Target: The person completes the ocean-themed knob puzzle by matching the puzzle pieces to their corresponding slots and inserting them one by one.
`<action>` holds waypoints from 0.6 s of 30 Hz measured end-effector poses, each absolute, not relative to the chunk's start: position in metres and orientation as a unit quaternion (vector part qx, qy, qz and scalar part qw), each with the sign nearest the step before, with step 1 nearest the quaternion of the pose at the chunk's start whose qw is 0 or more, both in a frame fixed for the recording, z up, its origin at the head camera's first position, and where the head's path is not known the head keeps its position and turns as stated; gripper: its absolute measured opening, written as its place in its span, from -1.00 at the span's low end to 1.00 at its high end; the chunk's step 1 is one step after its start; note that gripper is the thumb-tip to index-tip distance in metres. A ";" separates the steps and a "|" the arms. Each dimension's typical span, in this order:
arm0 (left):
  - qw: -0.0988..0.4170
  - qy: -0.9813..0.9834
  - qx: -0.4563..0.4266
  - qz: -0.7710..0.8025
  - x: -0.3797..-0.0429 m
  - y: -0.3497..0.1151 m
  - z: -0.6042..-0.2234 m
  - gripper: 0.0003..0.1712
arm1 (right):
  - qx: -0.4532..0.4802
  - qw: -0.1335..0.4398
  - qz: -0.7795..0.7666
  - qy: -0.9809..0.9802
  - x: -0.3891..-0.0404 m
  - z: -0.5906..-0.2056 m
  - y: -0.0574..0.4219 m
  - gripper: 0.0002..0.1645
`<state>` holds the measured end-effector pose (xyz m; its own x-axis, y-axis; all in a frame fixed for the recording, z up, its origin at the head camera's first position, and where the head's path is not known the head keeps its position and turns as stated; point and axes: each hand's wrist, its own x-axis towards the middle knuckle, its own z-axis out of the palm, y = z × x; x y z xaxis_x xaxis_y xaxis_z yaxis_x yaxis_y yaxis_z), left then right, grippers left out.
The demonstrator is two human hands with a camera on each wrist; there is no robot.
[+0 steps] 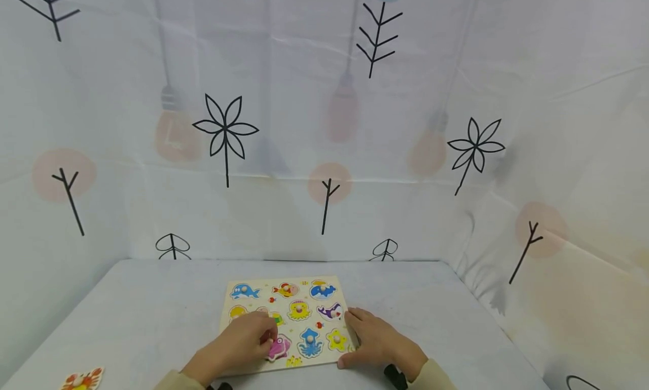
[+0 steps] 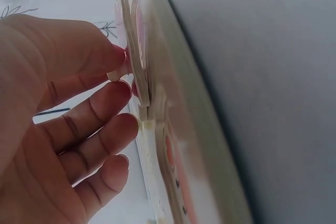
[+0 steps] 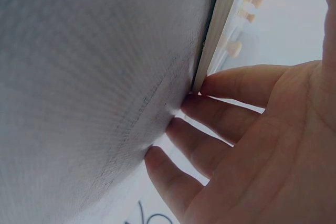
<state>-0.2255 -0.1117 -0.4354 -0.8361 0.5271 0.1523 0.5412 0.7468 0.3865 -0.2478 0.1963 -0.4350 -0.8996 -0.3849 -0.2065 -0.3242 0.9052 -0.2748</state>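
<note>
A wooden peg puzzle board [image 1: 304,363] with painted sea animals lies flat in the middle of the table. My left hand [image 1: 243,339] reaches over its left part and pinches the knob of a pink fish puzzle piece [image 1: 279,349]. In the left wrist view, that thin wooden fish piece [image 2: 132,51] stands slightly off the board's face, its lower end close to or touching it. My right hand [image 1: 377,339] lies beside the board's right edge, fingers extended. In the right wrist view, fingertips [image 3: 212,84] touch the board's side and the tabletop.
A crab puzzle piece [image 1: 81,380] lies on the white table [image 1: 152,311] at the near left. Other pieces sit in the board, including a blue squid [image 1: 310,345] and a yellow starfish [image 1: 337,340]. A patterned cloth [image 1: 284,221] hangs behind the table.
</note>
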 end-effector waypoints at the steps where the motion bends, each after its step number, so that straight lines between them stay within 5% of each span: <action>1: 0.011 -0.935 -0.284 -0.212 -0.226 -0.110 -0.435 -0.94 | -0.186 0.127 -0.115 0.968 -0.248 -0.435 0.196 0.29; 18: 0.064 -0.933 -0.307 -0.177 -0.225 -0.099 -0.437 -0.86 | -0.188 0.127 -0.118 0.967 -0.247 -0.434 0.197 0.29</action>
